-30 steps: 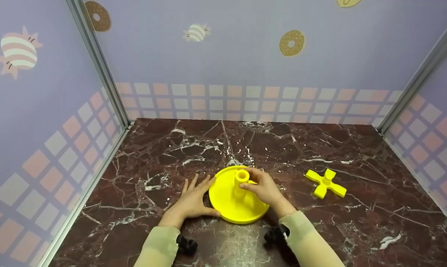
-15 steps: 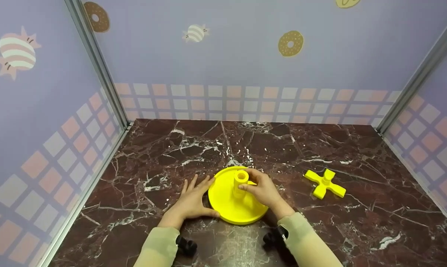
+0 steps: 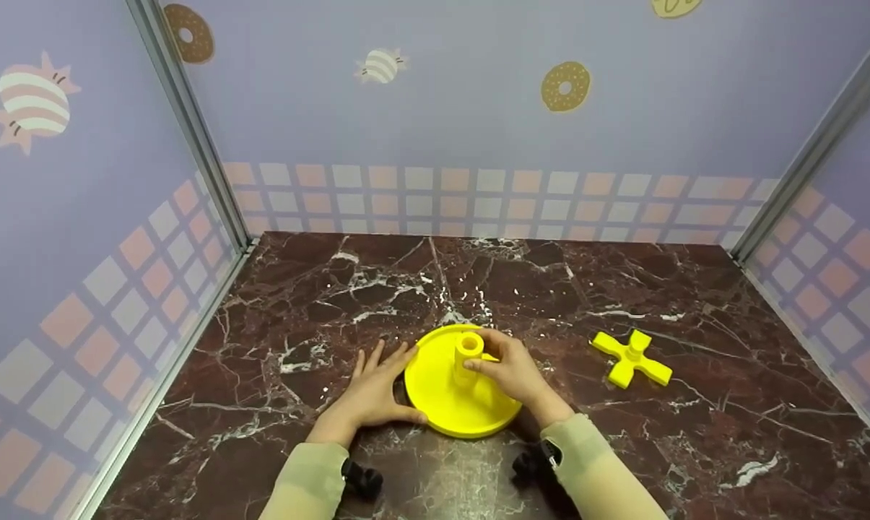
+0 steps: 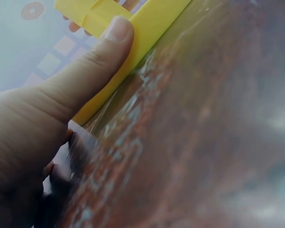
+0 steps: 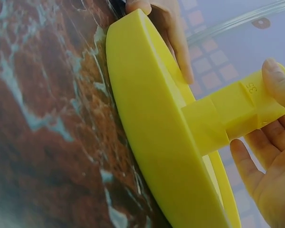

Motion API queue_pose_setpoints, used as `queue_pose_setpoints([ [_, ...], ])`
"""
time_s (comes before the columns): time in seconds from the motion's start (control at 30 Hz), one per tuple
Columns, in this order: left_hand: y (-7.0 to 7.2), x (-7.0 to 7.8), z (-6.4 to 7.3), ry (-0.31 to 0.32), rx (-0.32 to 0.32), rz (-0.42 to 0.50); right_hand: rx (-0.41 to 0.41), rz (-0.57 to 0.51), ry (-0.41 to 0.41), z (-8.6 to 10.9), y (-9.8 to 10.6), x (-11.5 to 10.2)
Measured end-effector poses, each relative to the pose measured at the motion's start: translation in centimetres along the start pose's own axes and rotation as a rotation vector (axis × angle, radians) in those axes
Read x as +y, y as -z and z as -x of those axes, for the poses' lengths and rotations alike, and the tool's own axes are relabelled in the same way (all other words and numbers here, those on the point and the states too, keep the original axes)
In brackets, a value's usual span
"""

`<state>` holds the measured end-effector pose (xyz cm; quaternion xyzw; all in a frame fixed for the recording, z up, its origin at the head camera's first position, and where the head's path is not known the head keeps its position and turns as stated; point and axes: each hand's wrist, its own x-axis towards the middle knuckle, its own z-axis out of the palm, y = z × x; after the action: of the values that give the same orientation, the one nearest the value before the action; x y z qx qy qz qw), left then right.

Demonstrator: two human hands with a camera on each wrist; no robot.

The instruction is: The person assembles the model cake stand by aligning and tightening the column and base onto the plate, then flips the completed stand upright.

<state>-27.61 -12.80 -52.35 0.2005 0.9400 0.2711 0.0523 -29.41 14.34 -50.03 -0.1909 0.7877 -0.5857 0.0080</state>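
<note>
Yellow tube [image 5: 230, 111] in right grip [image 3: 512, 368]; "35" mark [image 5: 250, 88]: right-wrist view only.

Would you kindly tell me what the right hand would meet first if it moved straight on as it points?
Most likely the yellow tube, which the right hand grips near its top; depth past that is hard to judge.

We looked into a small work booth: flat lilac panels [image 3: 471, 130] printed with brown doughnuts [image 3: 556, 90], striped sweets [image 3: 34, 101] and pink-and-white squares [image 3: 456, 177] stood on three sides, with straight grey metal posts [image 3: 189, 115] at the corners, around a dark red, white-veined, marble-look tabletop [image 3: 694, 289]. We could not tell what building held it.
</note>
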Motion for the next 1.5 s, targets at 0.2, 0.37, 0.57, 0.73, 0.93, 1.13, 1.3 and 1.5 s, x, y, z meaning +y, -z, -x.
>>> queue_pose_setpoints([
  [0.2,0.0,-0.1,0.1,-0.004,-0.003,0.000,-0.015,-0.018,0.002,0.0,0.2,0.2],
  [0.37,-0.1,-0.1,0.2,-0.004,-0.007,-0.002,-0.050,-0.039,-0.002,0.0,0.5,0.4],
  [0.57,0.0,-0.1,0.1,-0.006,-0.008,-0.003,-0.034,-0.093,0.023,0.5,1.8,0.2],
  [0.73,0.0,-0.2,0.0,-0.003,-0.007,-0.006,0.007,-0.156,0.034,1.4,4.2,-0.1],
  [0.93,0.0,-0.2,0.0,0.000,-0.009,-0.008,0.140,-0.201,-0.003,3.0,7.9,0.0],
  [1.13,0.0,-0.2,0.1,0.000,-0.013,-0.002,0.276,-0.187,0.036,4.3,12.0,1.1],
  [1.3,0.0,-0.1,0.1,-0.003,-0.015,0.006,0.371,-0.169,0.036,5.9,15.6,1.9],
  [1.5,-0.1,-0.2,0.1,0.000,-0.016,0.002,0.476,-0.055,-0.059,7.6,19.2,3.3],
])
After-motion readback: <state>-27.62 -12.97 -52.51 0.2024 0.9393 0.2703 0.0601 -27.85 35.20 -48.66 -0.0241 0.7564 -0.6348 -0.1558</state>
